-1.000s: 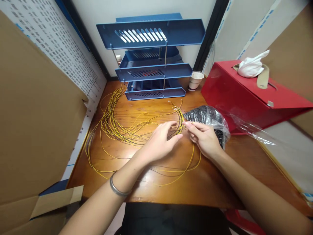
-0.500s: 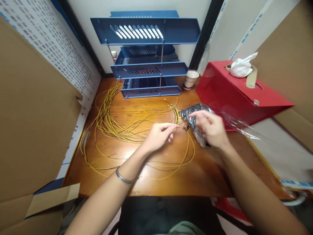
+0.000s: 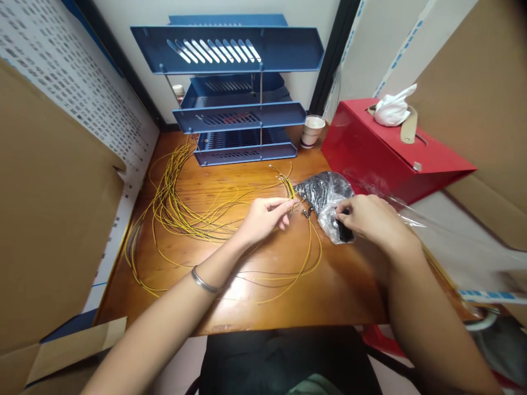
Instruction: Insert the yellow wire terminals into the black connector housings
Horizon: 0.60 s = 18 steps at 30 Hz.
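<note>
Yellow and dark wires [image 3: 177, 203] lie in a loose coil on the wooden table, their ends bunched near the middle. My left hand [image 3: 267, 216] pinches a thin wire end beside that bunch. A clear plastic bag [image 3: 325, 192] of small black parts lies to its right. At the bag's opening is my right hand [image 3: 362, 216], thumb and fingers closed together against the plastic; what sits between the fingertips is too small to tell. Small black connectors [image 3: 307, 213] on wire ends rest between my hands.
A blue three-tier tray rack [image 3: 239, 115] stands at the back, with a paper cup [image 3: 313, 130] beside it. The red box [image 3: 395, 153] with a tissue is at the right. Cardboard [image 3: 49, 208] flanks the left side of the wooden table [image 3: 255, 312].
My right hand has moved from above the bag to its opening, and its extended finger has closed in. My left hand still pinches the wire. The view has shifted slightly.
</note>
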Motion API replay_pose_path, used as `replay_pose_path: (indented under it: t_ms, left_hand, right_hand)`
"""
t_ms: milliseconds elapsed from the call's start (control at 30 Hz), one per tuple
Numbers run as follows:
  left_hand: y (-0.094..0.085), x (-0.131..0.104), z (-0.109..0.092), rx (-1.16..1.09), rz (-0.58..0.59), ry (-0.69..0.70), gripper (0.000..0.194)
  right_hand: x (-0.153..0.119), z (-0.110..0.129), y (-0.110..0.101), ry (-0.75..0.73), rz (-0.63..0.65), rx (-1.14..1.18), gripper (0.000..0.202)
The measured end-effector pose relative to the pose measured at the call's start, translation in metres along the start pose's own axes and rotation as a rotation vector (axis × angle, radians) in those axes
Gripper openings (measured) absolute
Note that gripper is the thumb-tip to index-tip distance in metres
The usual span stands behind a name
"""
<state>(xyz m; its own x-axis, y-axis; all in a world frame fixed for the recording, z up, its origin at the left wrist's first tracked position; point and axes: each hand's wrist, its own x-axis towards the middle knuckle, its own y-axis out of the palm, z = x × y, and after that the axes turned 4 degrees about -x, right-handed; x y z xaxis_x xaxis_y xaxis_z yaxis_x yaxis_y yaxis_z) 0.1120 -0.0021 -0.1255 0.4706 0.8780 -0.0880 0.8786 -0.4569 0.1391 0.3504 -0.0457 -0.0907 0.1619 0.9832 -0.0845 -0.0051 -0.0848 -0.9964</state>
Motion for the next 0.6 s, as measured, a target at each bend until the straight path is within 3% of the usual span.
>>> replay_pose_path:
  t_ms: [233,400,600]
  left_hand:
    - [-0.009,-0.005,-0.012,-0.020,0.046,-0.057,0.027]
    - [-0.018,-0.018,-0.008,-0.080,-0.010,-0.082,0.028]
    - [-0.024,-0.019,0.001,-0.180,-0.072,-0.053,0.040]
  right_hand:
    - [0.002,-0.002,0.002,-0.019,-0.010,-0.002,0.023]
    - [-0.001,-0.004,0.001,-0.037,-0.028,-0.025,0.014]
    - [-0.009,-0.011,-0.008,0.051,-0.179,0.026,0.012]
